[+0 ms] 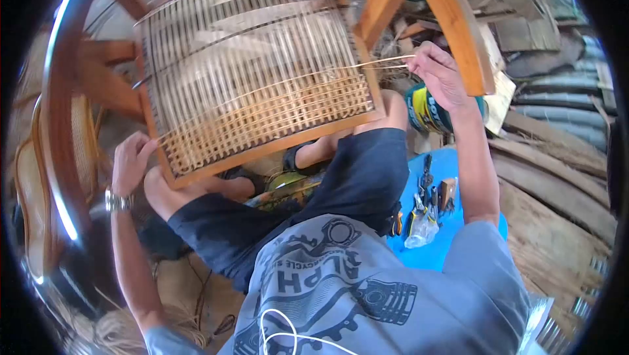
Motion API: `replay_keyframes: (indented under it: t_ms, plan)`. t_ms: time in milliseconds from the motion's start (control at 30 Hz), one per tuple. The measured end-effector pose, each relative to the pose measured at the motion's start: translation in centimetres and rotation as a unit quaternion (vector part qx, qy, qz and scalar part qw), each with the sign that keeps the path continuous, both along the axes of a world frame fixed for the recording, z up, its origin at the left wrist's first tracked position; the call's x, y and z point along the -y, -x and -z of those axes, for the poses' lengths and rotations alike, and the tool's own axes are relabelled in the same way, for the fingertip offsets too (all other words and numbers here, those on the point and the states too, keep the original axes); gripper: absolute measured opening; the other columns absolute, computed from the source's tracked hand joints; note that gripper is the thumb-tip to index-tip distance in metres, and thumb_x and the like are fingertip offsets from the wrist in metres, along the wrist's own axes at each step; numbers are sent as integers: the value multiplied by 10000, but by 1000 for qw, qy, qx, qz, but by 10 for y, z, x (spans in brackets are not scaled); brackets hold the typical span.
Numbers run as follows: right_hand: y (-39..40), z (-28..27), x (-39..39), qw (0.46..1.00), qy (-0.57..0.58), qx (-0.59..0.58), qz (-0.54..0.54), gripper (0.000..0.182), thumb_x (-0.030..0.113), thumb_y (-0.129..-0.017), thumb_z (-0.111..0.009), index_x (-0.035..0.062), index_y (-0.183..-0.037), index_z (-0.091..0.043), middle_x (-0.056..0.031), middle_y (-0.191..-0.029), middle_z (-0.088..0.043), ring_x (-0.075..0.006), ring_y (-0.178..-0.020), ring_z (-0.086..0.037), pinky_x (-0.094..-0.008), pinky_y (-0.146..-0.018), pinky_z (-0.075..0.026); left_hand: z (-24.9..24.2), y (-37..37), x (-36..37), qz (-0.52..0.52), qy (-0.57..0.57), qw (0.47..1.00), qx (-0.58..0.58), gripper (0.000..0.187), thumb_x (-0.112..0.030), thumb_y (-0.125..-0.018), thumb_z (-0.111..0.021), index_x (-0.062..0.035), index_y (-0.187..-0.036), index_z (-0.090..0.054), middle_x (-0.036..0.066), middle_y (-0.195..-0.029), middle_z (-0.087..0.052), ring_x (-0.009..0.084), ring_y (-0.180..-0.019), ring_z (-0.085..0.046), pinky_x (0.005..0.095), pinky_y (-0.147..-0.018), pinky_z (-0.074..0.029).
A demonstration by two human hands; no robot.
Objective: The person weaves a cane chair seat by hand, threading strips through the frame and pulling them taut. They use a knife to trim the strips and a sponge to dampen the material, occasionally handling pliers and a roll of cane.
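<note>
The right hand [440, 72] has its fingertips pinched shut on a thin pale cane strand [383, 62], drawn out past the right edge of the square wooden seat frame with its half-woven cane panel [255, 73]. The left hand [131, 158] curls its fingers around the frame's lower left corner, steadying it against the knees; whether those fingers also nip a strand there is hard to make out. The frame leans on the lap, woven rows filling its lower part. To do this pull well, it seems best to keep the strand flat and untwisted, draw it level with the row, and hold the corner firm. A blue stool top [445, 224] by the right thigh carries small hand tools [429, 201].
</note>
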State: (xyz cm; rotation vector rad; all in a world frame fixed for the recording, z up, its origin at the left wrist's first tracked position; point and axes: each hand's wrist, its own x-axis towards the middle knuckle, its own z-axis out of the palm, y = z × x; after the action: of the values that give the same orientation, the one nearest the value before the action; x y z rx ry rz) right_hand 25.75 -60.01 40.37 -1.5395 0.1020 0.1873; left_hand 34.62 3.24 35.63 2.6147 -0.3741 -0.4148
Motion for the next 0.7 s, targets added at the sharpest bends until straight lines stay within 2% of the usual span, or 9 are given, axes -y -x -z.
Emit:
replay_keyframes:
  t_ms: [67,100,167,233,267,367,500,633,700]
  plan:
    - [2,-3,20,981,190,-2,-33,142,182,-993,-686,64,-930,-640,5,-916,-613,-99,-910,-563,-270,-875,-449,-3,1,5,25,-18,999,30,311,-252,-929,-715,23,-818,-619,167,-747,-622,288,-701,-617,414,-672,-462]
    - [4,-4,28,981,193,-3,-28,142,182,-993,-686,64,-930,-640,5,-916,-613,-99,-910,-563,-270,-875,-449,-3,3,7,31,-33,996,71,328,-257,-927,-719,20,-802,-594,159,-717,-599,283,-668,-593,421,-650,-447]
    - [6,-7,40,930,363,-34,-46,160,200,-978,-712,55,-950,-652,23,-896,-615,-79,-908,-562,-259,-850,-458,-6,4,12,38,-44,992,110,348,-262,-925,-724,17,-787,-569,151,-688,-576,278,-635,-569,428,-628,-432]
    - [5,-1,52,927,369,-35,-55,167,207,-975,-717,49,-963,-664,28,-892,-616,-76,-891,-563,-263,-840,-465,-13,5,14,-8,-73,996,46,342,-250,-933,-718,12,-783,-558,133,-657,-544,253,-590,-526,415,-596,-421]
    - [4,5,57,925,372,-48,-61,168,203,-973,-717,43,-968,-666,28,-884,-615,-76,-878,-562,-262,-832,-468,-10,8,11,-33,-13,999,13,346,-241,-953,-710,10,-783,-545,122,-645,-518,239,-567,-485,402,-572,-409]
    - [-4,4,47,914,391,-65,-81,167,186,-965,-714,34,-1011,-662,25,-870,-612,-75,-857,-558,-258,-815,-472,13,20,-13,-63,38,996,49,353,-243,-974,-700,7,-785,-538,88,-638,-503,201,-562,-461,381,-553,-396]
    - [-18,14,2,891,435,-89,-92,248,144,-936,-704,37,-1150,-641,-4,-845,-622,-94,-867,-588,-270,-824,-486,46,28,-127,-119,44,991,43,373,-258,-993,-690,-25,-765,-510,-3,-690,-414,110,-661,-380,310,-607,-346]
    - [-29,30,-47,890,442,-41,-102,386,125,-919,-698,45,-1284,-599,-54,-933,-653,-124,-932,-626,-296,-875,-508,39,35,-240,-185,-69,979,46,388,-274,-998,-695,-43,-755,-500,-17,-715,-423,105,-678,-376,305,-623,-346]
    - [-24,44,-56,881,456,11,-124,502,127,-917,-694,49,-1391,-545,-101,-1084,-661,-150,-1006,-639,-318,-927,-519,37,32,-265,-209,-130,969,33,391,-285,-997,-697,-43,-756,-506,-19,-715,-431,111,-676,-376,307,-620,-345]
